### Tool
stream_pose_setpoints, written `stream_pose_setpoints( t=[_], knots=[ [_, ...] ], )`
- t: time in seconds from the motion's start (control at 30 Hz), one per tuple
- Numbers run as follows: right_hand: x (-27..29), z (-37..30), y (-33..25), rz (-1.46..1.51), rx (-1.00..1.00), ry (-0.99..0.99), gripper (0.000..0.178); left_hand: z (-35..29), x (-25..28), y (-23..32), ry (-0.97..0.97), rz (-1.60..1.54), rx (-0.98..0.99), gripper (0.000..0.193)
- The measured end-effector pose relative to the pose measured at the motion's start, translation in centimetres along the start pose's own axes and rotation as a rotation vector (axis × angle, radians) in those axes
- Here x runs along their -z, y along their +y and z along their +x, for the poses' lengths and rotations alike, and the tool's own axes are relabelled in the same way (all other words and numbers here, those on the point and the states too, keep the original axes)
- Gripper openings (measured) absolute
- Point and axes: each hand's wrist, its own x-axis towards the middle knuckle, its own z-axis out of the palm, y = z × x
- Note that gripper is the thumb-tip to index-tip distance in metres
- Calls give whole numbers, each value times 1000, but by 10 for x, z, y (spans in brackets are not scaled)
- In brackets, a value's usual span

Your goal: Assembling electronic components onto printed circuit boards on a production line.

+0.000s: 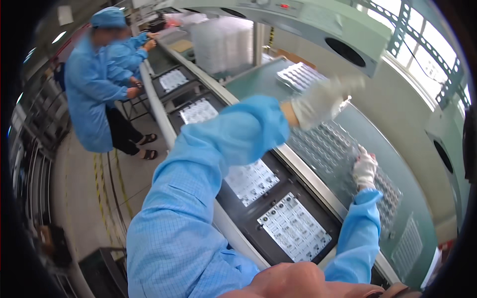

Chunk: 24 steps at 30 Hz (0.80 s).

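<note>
My left hand (323,102), in a white glove, is stretched out across the conveyor and smeared by motion. It is above the glass-topped bench (412,198), near a stack of clear moulded trays (300,77). Whether its fingers hold anything cannot be made out. My right hand (365,170), also gloved, is at a clear plastic tray (323,149) with rows of round pockets. Its fingers are bent together at the tray's far side; whatever is between them is too small to see. White panels of small boards (294,227) lie in dark carriers on the conveyor.
The dark conveyor (241,218) runs from the lower middle to the upper left between metal rails. Another clear tray (407,246) lies at the near right. Tall stacked trays (223,44) stand at the back. Two co-workers in blue (89,84) are beyond the left rail. A lit housing (318,37) overhangs the bench.
</note>
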Motion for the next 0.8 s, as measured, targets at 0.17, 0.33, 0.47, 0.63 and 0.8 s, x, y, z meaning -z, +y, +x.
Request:
stream_pose_setpoints(
  t=[0.17, 0.33, 0.47, 0.63, 0.8],
  knots=[
    [-14, 41, 39, 37, -6, -34, 55, 110, 174, -105, 542, 38, 334, 38],
    [-63, 27, 83, 219, -98, 67, 58, 109, 244, -165, 691, -217, 254, 41],
    [-16, 11, 56, 428, -73, 114, 61, 119, 140, -58, 264, 33, 681, 15],
    [55, -81, -7, 558, 80, 103, 58, 27, 17, 39, -276, 286, 32, 20],
    [118, -146, -87, 563, 139, 71, 55, -76, 22, 56, -641, 91, -16, 24]
  ],
)
